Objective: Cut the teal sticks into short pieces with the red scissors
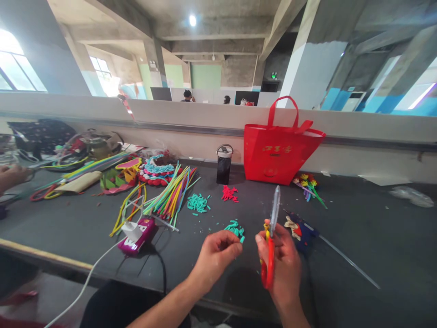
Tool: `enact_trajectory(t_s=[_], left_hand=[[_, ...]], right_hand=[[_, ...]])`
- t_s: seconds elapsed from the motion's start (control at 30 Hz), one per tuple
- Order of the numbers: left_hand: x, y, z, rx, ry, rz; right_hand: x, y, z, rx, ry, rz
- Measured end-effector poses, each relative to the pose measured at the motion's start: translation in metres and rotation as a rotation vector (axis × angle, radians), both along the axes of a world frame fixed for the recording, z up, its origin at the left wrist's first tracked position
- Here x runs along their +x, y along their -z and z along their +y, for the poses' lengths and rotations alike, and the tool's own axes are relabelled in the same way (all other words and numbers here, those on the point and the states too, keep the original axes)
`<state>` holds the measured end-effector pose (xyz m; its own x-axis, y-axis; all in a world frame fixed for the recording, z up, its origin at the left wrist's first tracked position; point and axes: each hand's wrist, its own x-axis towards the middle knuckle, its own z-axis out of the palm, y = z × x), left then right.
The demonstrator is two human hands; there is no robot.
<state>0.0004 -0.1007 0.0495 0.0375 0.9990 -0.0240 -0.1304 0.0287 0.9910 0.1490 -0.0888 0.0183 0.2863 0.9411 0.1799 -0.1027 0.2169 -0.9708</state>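
My right hand is closed around a pair of scissors with red and yellow handles, blades pointing up and away. To its left, my left hand is pinched, with a small teal piece at its thumb and fingertip. Just beyond those fingers lies a small pile of teal pieces. Farther back are a larger teal pile and a pile of red pieces. Right of my right hand rests a dark blue glue gun with a long clear glue stick.
A bundle of coloured pipe cleaners and a purple power strip with a plug lie left. Behind stand a black tumbler and a red bag. Another person's hand shows at the far left.
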Motion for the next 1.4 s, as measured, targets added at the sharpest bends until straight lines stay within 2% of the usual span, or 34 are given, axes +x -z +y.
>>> enact_trajectory(t_s=[0.07, 0.13, 0.23, 0.37, 0.77, 0.97, 1.2, 1.3, 1.4], left_hand=[[-0.002, -0.004, 0.002, -0.099, -0.023, -0.210], [-0.004, -0.008, 0.003, -0.126, -0.055, -0.334], [-0.004, -0.014, 0.004, -0.110, -0.079, -0.393], [-0.004, -0.013, 0.004, -0.124, -0.077, -0.414], [-0.006, -0.012, 0.006, -0.112, -0.054, -0.350], [-0.003, -0.011, 0.004, -0.135, -0.054, -0.388], [-0.003, -0.011, 0.005, -0.135, -0.021, -0.441], [-0.004, -0.010, 0.006, -0.121, 0.029, -0.498], [-0.004, -0.008, 0.007, -0.114, 0.055, -0.536]], right_hand=[[0.005, 0.007, -0.003, 0.035, 0.062, -0.134], [0.008, 0.018, -0.010, 0.073, 0.065, -0.330], [0.006, 0.038, -0.021, 0.196, 0.071, -0.605], [0.003, 0.053, -0.027, 0.376, 0.052, -0.744], [0.003, 0.047, -0.022, 0.457, 0.048, -0.825], [0.006, 0.049, -0.023, 0.464, 0.076, -0.853], [0.006, 0.062, -0.025, 0.338, 0.130, -0.836], [0.003, 0.061, -0.027, 0.284, 0.163, -0.781], [0.001, 0.056, -0.027, 0.310, 0.159, -0.758]])
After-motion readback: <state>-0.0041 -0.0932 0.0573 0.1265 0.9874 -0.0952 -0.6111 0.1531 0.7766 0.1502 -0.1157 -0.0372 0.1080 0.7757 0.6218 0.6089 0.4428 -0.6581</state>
